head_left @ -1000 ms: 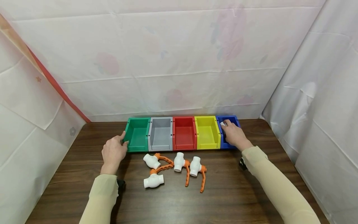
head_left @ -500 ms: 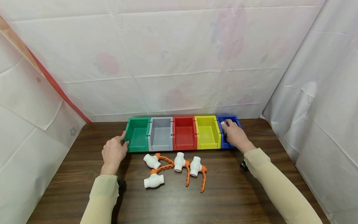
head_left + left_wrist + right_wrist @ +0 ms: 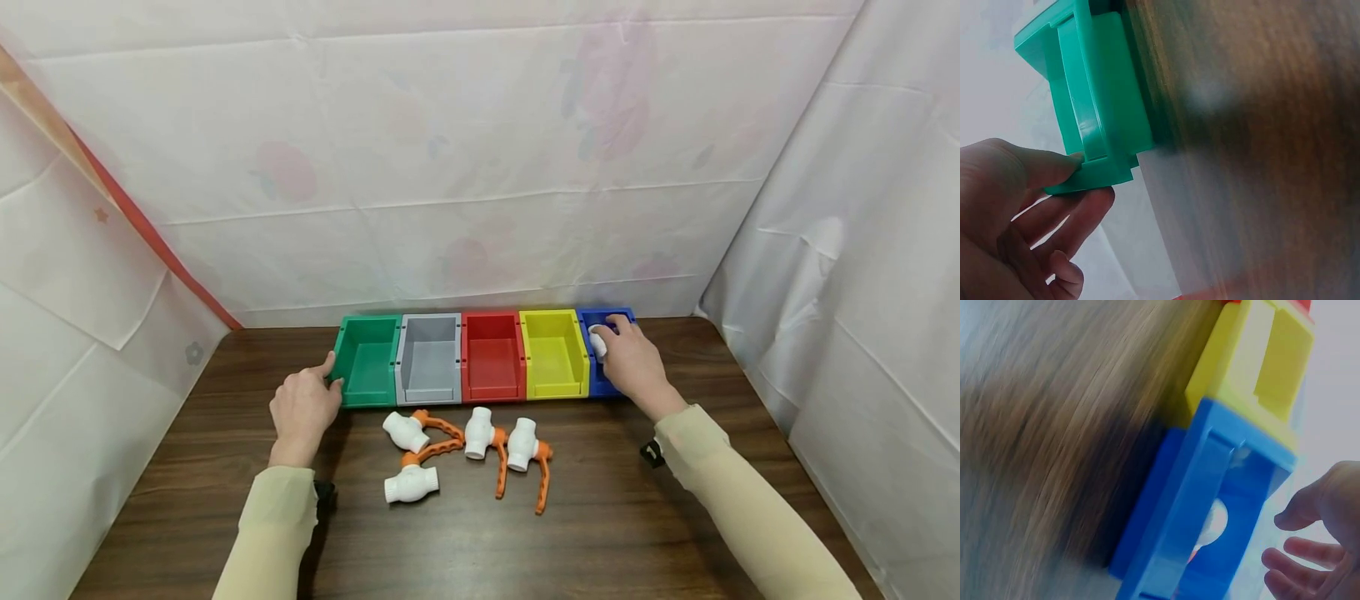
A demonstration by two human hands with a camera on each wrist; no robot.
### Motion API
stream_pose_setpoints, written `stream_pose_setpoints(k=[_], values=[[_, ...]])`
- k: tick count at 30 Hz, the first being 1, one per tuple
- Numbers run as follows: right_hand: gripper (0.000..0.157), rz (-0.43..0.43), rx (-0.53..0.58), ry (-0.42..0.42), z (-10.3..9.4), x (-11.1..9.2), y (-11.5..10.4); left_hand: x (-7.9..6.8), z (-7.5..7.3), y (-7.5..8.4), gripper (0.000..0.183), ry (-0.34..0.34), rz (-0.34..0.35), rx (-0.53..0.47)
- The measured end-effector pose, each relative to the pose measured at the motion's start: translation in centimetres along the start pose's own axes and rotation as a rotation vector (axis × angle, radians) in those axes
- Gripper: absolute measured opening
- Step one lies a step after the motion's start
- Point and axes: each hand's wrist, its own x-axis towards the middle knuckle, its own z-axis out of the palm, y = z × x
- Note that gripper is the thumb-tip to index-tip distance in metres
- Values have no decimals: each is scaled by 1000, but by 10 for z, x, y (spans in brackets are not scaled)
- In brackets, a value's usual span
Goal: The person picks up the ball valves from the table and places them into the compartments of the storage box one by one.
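My left hand (image 3: 303, 408) grips the side wall of the green bin (image 3: 1119, 81), thumb inside and fingers outside, as the left wrist view shows. My right hand (image 3: 636, 367) hovers over the blue bin (image 3: 1175, 487) at the right end of the row. Inside that bin lies a white valve (image 3: 1215, 524) with a bit of orange-red showing; most of it is hidden by the bin wall. The fingers of the right hand are apart and hold nothing in the right wrist view.
Between the end bins stand a grey bin (image 3: 431, 367), a red bin (image 3: 493, 367) and a yellow bin (image 3: 555, 362). Several white ball valves (image 3: 480, 433) with orange handles lie on the wooden table (image 3: 480, 550) in front. A white curtain (image 3: 465, 150) hangs behind.
My right hand has let go of the valve and risen slightly in the blue bin, so more of the white body shows. The left hand has stayed on the green bin.
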Motion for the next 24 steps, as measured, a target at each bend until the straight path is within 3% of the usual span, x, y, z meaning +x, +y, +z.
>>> stream_pose_setpoints(k=[10,24], values=[[28,-33,155,211,0,-21,-38,1,1,-2,50,0,21,-53],[24,-101,290,150,17,-56,-81,1,2,-4,51,-9,19,-101]])
